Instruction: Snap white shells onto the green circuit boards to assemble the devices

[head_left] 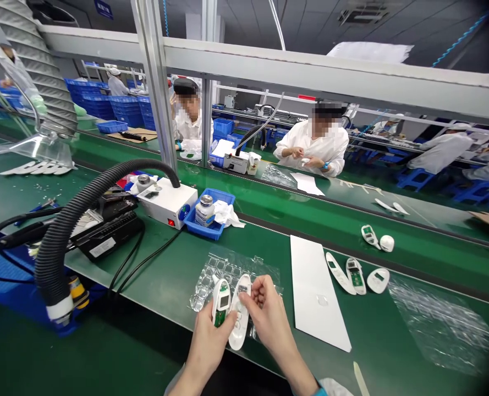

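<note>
My left hand [212, 335] is closed around a white device housing half [221, 300] with a green circuit board and a small dark screen. In my right hand [264, 305], thumb and fingers pinch a long white plastic cover [241, 319] with a window opening, held right beside the housing half. The left fingertips also reach the cover's edge. Beneath both hands lies a clear plastic blister tray [211, 275]. To the right is a white paper sheet [316, 286] with a small clear square piece [322, 300] on it.
More housing parts [355, 276] and a rounded white cover [378, 280] lie at the right, near a clear plastic bag [442, 324]. A blue tray [211, 223] holds a bottle. A black hose [58, 242] arches at left from a white box [168, 203]. Co-workers sit across the green conveyor [269, 201].
</note>
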Demonstrator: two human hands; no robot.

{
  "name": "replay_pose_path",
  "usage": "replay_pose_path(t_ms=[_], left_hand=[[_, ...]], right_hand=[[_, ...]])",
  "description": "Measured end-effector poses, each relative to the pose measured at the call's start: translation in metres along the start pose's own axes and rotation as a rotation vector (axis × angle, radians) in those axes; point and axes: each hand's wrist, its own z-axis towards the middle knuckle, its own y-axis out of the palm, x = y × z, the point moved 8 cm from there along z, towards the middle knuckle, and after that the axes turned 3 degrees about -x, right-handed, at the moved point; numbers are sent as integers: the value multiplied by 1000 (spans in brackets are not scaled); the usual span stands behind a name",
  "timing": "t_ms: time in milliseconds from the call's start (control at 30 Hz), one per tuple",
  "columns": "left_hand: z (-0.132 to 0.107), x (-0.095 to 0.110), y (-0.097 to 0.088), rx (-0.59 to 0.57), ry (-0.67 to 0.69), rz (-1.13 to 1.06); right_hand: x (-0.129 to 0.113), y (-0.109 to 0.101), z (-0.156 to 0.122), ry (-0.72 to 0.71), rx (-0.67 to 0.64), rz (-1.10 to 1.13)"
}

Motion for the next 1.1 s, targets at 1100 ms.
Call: replay_pose_path(t_ms=[1100], left_hand=[[-89,-112,-274,878,-51,-843]], right_hand=[[17,383,-77,648,-726,745]])
